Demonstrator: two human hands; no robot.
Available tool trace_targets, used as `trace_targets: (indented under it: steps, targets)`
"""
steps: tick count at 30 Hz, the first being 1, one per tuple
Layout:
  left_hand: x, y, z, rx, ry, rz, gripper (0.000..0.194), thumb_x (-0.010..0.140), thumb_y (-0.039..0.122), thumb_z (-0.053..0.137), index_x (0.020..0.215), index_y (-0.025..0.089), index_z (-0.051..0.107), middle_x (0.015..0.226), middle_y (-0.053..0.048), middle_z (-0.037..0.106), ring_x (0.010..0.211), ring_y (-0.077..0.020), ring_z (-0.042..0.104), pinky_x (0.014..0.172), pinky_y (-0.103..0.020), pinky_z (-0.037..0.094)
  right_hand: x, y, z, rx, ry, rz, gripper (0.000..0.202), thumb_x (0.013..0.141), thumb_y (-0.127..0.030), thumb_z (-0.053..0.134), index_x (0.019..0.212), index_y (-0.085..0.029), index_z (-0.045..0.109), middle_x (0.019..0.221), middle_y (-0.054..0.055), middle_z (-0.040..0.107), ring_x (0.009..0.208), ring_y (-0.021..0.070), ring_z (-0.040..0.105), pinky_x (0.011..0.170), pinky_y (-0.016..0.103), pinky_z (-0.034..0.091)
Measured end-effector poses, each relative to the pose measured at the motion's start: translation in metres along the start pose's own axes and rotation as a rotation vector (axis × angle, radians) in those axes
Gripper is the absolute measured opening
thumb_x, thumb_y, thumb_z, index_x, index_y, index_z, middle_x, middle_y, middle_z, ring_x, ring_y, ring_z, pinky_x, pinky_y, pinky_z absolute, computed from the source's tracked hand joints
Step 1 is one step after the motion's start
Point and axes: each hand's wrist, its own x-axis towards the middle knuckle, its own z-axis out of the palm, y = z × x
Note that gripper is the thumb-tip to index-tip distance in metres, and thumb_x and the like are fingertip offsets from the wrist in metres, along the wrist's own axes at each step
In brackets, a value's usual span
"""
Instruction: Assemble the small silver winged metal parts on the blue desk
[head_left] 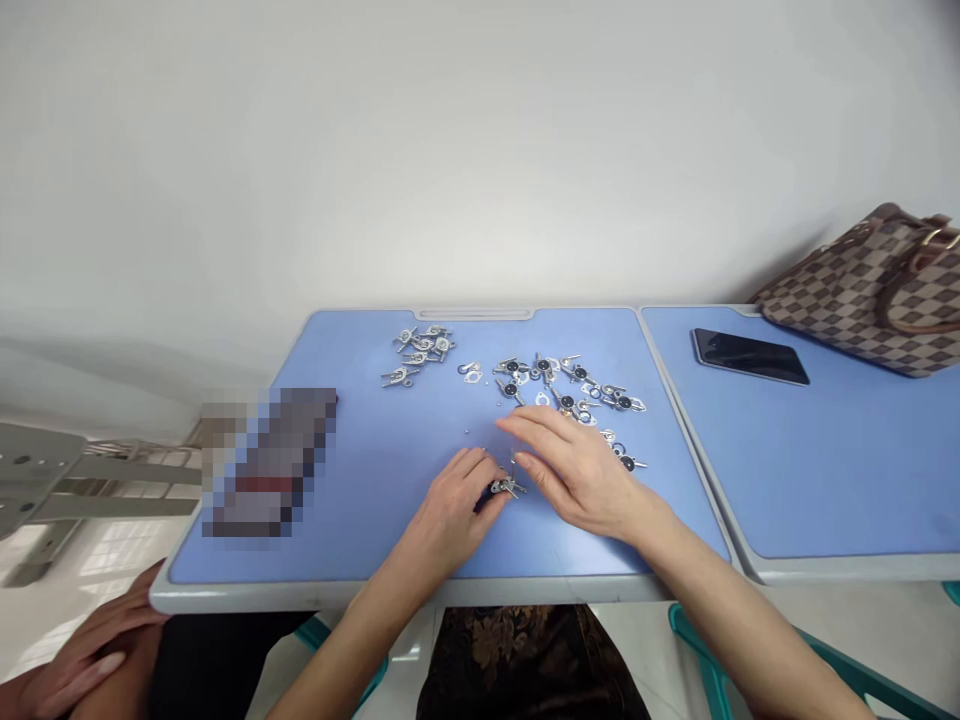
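Near the front middle of the blue desk, my left hand (459, 500) pinches a small silver metal fitting (510, 488) between thumb and fingers, partly covering it. A thin pin stands up from the fitting. Just right of it hovers my right hand (581, 465), fingers stretched out and thumb apart, with nothing visible in its grasp. Behind that hand lie several metal fittings with black round centres (568, 401), mixed with flat gaskets (541, 399) and rings, some hidden by the hand. A group of similar silver fittings (420, 357) without black centres sits at the back left.
A pixelated phone-like object (274, 460) is on the desk's left side. On the adjoining right desk (825, 470) are a black phone (750, 356) and a checkered handbag (870, 290). Another person's hands (97, 640) rest at lower left. A pale wall (480, 150) stands behind.
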Motion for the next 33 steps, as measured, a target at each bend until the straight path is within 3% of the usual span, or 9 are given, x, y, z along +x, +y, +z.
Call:
trace_targets:
  steps: [2, 4, 7, 14, 17, 21, 23, 28, 33]
  targets:
    - [0.0, 0.0, 0.0, -0.011, 0.002, 0.014, 0.006, 0.09, 0.015, 0.055, 0.09, 0.02, 0.058, 0.087, -0.003, 0.061, 0.083, -0.0192, 0.057, 0.075, -0.034, 0.05, 0.0, 0.001, -0.002, 0.082, -0.006, -0.03, 0.035, 0.099, -0.013, 0.039, 0.131, -0.018, 0.053, 0.119, 0.011, 0.067, 0.106, 0.0195, 0.063, 0.087, 0.037, 0.054]
    - [0.0, -0.001, 0.0, -0.013, 0.012, 0.013, 0.006, 0.09, 0.015, 0.055, 0.09, 0.02, 0.058, 0.086, -0.002, 0.061, 0.083, -0.0192, 0.058, 0.075, -0.033, 0.05, 0.0, 0.001, -0.001, 0.142, 0.016, -0.046, 0.033, 0.099, -0.013, 0.04, 0.127, -0.019, 0.055, 0.107, 0.008, 0.071, 0.094, 0.0173, 0.065, 0.081, 0.034, 0.055]
    - [-0.001, -0.002, 0.001, -0.01, 0.011, 0.007, 0.005, 0.091, 0.016, 0.055, 0.09, 0.021, 0.057, 0.088, -0.003, 0.06, 0.085, -0.0195, 0.058, 0.076, -0.034, 0.05, 0.0, 0.001, 0.003, 0.112, 0.042, -0.045, 0.026, 0.1, -0.018, 0.046, 0.122, -0.018, 0.059, 0.097, 0.006, 0.071, 0.083, 0.0159, 0.063, 0.076, 0.032, 0.054]
    - [-0.002, -0.003, 0.003, 0.016, -0.01, -0.006, 0.004, 0.093, 0.019, 0.054, 0.09, 0.02, 0.055, 0.087, -0.003, 0.059, 0.083, -0.0194, 0.056, 0.074, -0.034, 0.049, -0.001, 0.0, 0.01, 0.081, 0.136, -0.042, 0.011, 0.097, -0.024, 0.056, 0.101, -0.017, 0.064, 0.088, 0.005, 0.07, 0.078, 0.0149, 0.064, 0.071, 0.027, 0.051]
    - [-0.002, -0.002, 0.002, 0.009, -0.023, -0.016, 0.004, 0.093, 0.019, 0.054, 0.09, 0.02, 0.055, 0.089, -0.003, 0.059, 0.084, -0.0194, 0.056, 0.075, -0.034, 0.049, -0.001, 0.001, 0.012, 0.073, 0.152, -0.025, 0.013, 0.098, -0.027, 0.054, 0.102, -0.018, 0.063, 0.081, 0.002, 0.069, 0.069, 0.0127, 0.061, 0.065, 0.025, 0.049]
    - [-0.002, -0.003, 0.002, 0.011, -0.026, -0.012, 0.006, 0.093, 0.019, 0.054, 0.088, 0.019, 0.055, 0.087, -0.003, 0.058, 0.083, -0.0195, 0.055, 0.074, -0.034, 0.049, -0.001, 0.002, 0.016, 0.023, 0.181, -0.023, 0.021, 0.097, -0.034, 0.057, 0.087, -0.017, 0.063, 0.069, 0.0, 0.064, 0.057, 0.0112, 0.055, 0.055, 0.024, 0.044]
    - [-0.002, -0.003, 0.002, 0.013, -0.023, -0.01, 0.005, 0.093, 0.018, 0.055, 0.088, 0.019, 0.055, 0.087, -0.003, 0.058, 0.083, -0.0196, 0.055, 0.074, -0.034, 0.048, -0.002, 0.003, 0.015, 0.01, 0.182, -0.008, 0.02, 0.096, -0.033, 0.057, 0.089, -0.016, 0.063, 0.074, 0.002, 0.066, 0.061, 0.0123, 0.058, 0.056, 0.025, 0.046]
    - [-0.001, -0.002, 0.001, -0.005, -0.014, -0.015, 0.004, 0.091, 0.016, 0.056, 0.09, 0.02, 0.057, 0.088, -0.002, 0.059, 0.084, -0.019, 0.056, 0.075, -0.033, 0.048, -0.002, 0.003, 0.006, 0.101, 0.066, -0.012, 0.022, 0.099, -0.019, 0.045, 0.116, -0.015, 0.059, 0.107, 0.011, 0.069, 0.096, 0.0182, 0.065, 0.075, 0.03, 0.054]
    - [-0.001, -0.002, 0.002, 0.006, -0.001, -0.008, 0.003, 0.091, 0.017, 0.056, 0.09, 0.02, 0.057, 0.086, -0.002, 0.059, 0.083, -0.0188, 0.056, 0.073, -0.032, 0.048, -0.001, 0.001, 0.007, 0.158, 0.105, -0.017, 0.013, 0.099, -0.023, 0.051, 0.103, -0.017, 0.061, 0.083, 0.005, 0.067, 0.071, 0.0141, 0.061, 0.063, 0.026, 0.05]
